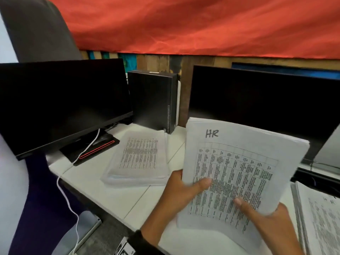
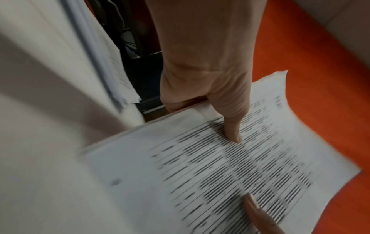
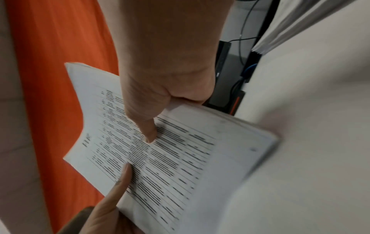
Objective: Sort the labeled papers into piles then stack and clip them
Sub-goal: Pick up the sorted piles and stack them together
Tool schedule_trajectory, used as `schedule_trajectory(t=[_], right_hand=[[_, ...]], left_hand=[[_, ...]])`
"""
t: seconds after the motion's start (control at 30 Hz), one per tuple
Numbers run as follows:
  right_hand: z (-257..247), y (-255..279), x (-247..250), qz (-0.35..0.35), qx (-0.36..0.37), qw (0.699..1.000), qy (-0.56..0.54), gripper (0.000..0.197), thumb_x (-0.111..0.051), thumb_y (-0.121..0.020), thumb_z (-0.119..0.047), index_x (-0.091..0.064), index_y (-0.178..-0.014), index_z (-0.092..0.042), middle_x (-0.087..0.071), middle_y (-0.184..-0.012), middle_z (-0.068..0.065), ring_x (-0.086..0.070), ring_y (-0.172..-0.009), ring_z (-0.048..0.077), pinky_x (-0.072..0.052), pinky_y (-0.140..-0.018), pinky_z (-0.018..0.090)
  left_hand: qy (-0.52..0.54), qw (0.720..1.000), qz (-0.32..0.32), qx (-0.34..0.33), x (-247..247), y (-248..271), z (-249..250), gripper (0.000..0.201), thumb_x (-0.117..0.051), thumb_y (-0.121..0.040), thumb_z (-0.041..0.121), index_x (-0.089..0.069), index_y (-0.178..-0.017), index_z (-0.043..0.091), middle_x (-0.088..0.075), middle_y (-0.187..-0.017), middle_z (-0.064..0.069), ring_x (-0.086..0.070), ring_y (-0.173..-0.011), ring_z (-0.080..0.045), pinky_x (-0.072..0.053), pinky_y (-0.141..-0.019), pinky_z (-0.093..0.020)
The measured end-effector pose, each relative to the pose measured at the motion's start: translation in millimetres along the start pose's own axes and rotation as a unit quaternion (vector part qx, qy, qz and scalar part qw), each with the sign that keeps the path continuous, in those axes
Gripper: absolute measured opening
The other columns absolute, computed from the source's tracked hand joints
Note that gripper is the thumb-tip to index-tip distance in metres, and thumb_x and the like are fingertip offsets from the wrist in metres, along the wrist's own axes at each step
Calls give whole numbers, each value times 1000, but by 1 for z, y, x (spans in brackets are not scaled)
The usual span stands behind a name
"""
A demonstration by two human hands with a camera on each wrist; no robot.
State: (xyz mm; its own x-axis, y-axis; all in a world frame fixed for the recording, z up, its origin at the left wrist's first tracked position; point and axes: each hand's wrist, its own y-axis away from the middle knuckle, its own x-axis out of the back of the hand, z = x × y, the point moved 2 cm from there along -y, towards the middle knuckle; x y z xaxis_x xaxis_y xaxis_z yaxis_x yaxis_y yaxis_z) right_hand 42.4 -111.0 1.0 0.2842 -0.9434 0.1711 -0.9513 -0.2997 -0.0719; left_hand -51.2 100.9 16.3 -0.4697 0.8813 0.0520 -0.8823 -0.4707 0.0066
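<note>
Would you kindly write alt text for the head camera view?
Both hands, left hand and right hand, hold a paper stack labeled HR above a white desk. Another paper pile lies between two dark monitors.

The head view looks forward and down over the white desk (image 1: 114, 196) toward two dark monitors at the far side. Each wrist view looks close along its thumb. All three share the HR paper stack (image 1: 244, 162) (image 2: 200, 174) (image 3: 170, 150).
</note>
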Motion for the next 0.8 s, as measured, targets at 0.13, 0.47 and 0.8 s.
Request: schedule_trajectory(t=[0.13, 0.47, 0.8], right_hand=[[43, 14, 1, -31, -38, 999, 23, 25, -91, -78, -18, -76, -94, -30, -78, -82, -28, -75, -80, -5, -58, -73, 19], [37, 48, 105, 109, 2, 994, 23, 29, -81, -81, -40, -76, -105, -24, -82, -94, -10, -78, -88, 7, -63, -76, 30], [68, 65, 274, 203, -58, 970, 118, 15, -79, -91, -23, -79, -104, -15, -83, -92, -7, -80, -84, 13, -60, -67, 19]], left_hand=[[-25, 999, 30, 3, -8, 8, -30, 20, -83, -89, 34, -70, -103, 38, -73, -94, 37, -70, -99, 11, -51, -77, -3], [-3, 999, -27, -43, -105, 7, 12, 20, -81, -89, 31, -77, -109, 28, -80, -101, 19, -74, -96, 3, -55, -81, -14], [-133, 957, -256, 16, -250, -1, -15, 28, -66, -96, 16, -64, -121, 27, -74, -113, 14, -73, -99, -5, -62, -93, -33]])
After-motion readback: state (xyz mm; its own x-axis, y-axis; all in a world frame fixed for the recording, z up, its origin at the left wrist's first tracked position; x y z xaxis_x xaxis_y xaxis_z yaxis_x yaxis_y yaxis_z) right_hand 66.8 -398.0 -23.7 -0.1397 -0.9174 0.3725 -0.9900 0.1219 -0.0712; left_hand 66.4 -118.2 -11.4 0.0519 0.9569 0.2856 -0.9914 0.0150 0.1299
